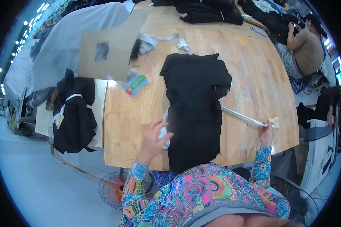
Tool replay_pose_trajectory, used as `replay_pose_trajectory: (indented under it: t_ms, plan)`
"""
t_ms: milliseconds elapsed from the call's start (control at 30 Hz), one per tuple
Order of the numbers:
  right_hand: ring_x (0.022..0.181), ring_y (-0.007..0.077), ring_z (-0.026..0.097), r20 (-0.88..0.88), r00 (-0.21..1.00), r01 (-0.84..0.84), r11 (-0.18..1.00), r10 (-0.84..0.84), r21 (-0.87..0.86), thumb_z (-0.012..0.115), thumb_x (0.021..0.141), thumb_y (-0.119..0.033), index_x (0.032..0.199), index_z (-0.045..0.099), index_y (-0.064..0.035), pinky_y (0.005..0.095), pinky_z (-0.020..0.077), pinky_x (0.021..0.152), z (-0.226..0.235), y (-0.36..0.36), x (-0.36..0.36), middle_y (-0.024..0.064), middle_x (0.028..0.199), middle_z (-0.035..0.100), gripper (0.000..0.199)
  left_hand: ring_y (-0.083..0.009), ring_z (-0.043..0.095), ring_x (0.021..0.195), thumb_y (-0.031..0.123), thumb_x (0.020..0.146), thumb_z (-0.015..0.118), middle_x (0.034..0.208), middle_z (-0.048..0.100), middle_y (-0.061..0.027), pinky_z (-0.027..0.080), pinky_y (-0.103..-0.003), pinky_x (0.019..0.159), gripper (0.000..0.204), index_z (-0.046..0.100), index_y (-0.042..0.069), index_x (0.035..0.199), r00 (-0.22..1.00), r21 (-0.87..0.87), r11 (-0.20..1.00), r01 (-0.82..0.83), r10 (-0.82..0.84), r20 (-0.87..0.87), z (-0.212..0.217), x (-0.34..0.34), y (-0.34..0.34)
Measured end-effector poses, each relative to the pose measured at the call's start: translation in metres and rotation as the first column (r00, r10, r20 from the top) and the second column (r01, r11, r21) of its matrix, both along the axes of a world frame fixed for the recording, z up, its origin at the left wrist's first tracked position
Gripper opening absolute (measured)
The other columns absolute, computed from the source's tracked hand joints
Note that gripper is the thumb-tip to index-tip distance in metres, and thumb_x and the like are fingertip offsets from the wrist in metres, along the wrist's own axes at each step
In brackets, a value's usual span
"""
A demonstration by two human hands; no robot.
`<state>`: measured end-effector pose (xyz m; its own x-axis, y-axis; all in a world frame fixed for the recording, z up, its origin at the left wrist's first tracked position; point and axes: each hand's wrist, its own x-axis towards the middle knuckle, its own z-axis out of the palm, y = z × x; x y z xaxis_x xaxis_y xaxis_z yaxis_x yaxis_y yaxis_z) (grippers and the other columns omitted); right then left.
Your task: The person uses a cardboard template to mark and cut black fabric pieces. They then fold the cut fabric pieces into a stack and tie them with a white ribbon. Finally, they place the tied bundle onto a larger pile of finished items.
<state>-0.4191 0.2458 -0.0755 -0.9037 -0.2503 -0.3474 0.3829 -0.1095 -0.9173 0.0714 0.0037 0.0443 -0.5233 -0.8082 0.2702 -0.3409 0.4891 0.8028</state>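
Observation:
A stack of black cut fabric (193, 109) lies lengthwise on the wooden table in front of me, its edges frayed. A white cloth strip (241, 115) passes beneath the stack and comes out on both sides. At the right, my right hand (266, 135) pinches the strip's end, pulled fairly straight, beside a small cream-coloured piece (275, 122). My left hand (154, 140) is at the stack's left edge with fingers spread, close to the strip's other part; whether it touches the strip I cannot tell.
On the wooden table (257, 75) lie a plastic packet (134, 82) and a loose white strip (166, 39). A cardboard pattern (102, 53) juts over its left side. A tied black bundle (75, 113) sits farther left, more black bundles (210, 13) at the back. Another person (307, 49) sits at right.

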Motion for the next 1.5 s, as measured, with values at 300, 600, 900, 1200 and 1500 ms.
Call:
replay_pose_trajectory:
  t_ms: [300, 600, 900, 1200, 1500]
  plan:
    - [0.107, 0.0184, 0.055, -0.669, 0.737, 0.363, 0.889, -0.091, 0.279, 0.054, 0.094, -0.020, 0.126, 0.048, 0.0030, 0.0313, 0.0447, 0.091, 0.049, -0.007, 0.018, 0.0109, 0.120, 0.054, 0.040, -0.0185, 0.054, 0.107, 0.021, 0.090, 0.062, 0.120, 0.053, -0.0147, 0.045, -0.031, 0.091, 0.065, 0.028, -0.002, 0.140, 0.998, 0.616, 0.786, 0.050, -0.061, -0.003, -0.049, -0.011, 0.000]
    - [0.112, 0.0163, 0.051, -0.102, 0.644, -0.750, 0.652, 0.758, 0.111, 0.056, 0.094, -0.025, 0.134, 0.042, 0.0004, 0.0313, 0.0418, 0.093, 0.070, -0.141, 0.172, 0.0098, 0.125, 0.052, 0.050, -0.0240, 0.036, 0.131, 0.019, 0.088, 0.064, 0.144, 0.031, -0.0186, 0.033, -0.032, 0.106, 0.084, 0.008, -0.001, 0.147, 0.975, 0.748, 0.643, 0.162, 0.013, -0.222, -0.020, -0.039, 0.055]
    - [0.119, 0.0212, 0.047, -0.241, 0.523, -0.716, 0.575, 0.817, 0.396, 0.067, 0.086, -0.033, 0.138, 0.033, 0.0023, 0.0300, 0.0390, 0.098, 0.084, -0.169, 0.166, 0.0179, 0.132, 0.045, 0.072, -0.0244, 0.065, 0.083, 0.014, 0.080, 0.068, 0.091, 0.066, -0.0143, 0.049, -0.038, 0.074, 0.052, 0.050, 0.001, 0.126, 0.849, 0.622, 0.764, 0.174, -0.436, 0.299, -0.039, 0.020, 0.023]
    - [0.121, 0.0189, 0.045, -0.055, 0.718, -0.686, 0.718, 0.694, 0.113, 0.059, 0.092, -0.025, 0.139, 0.031, 0.0030, 0.0287, 0.0381, 0.100, 0.059, -0.159, 0.170, 0.0150, 0.133, 0.044, 0.061, -0.0364, 0.062, 0.082, 0.010, 0.077, 0.060, 0.083, 0.064, -0.0173, 0.049, -0.047, 0.071, 0.018, 0.066, 0.005, 0.094, 0.532, -0.236, 0.881, -0.409, 0.440, 0.724, -0.001, 0.160, -0.074]
    - [0.096, 0.0157, 0.055, -0.484, 0.662, -0.437, 0.819, 0.572, 0.370, 0.063, 0.089, -0.019, 0.124, 0.051, 0.0016, 0.0283, 0.0457, 0.082, 0.073, -0.161, 0.175, 0.0097, 0.111, 0.056, 0.042, -0.0350, 0.051, 0.112, 0.015, 0.078, 0.070, 0.119, 0.054, -0.0175, 0.041, -0.041, 0.095, 0.044, 0.054, 0.001, 0.117, 0.955, -0.087, 0.995, -0.045, 0.068, 0.289, -0.010, 0.028, -0.053]
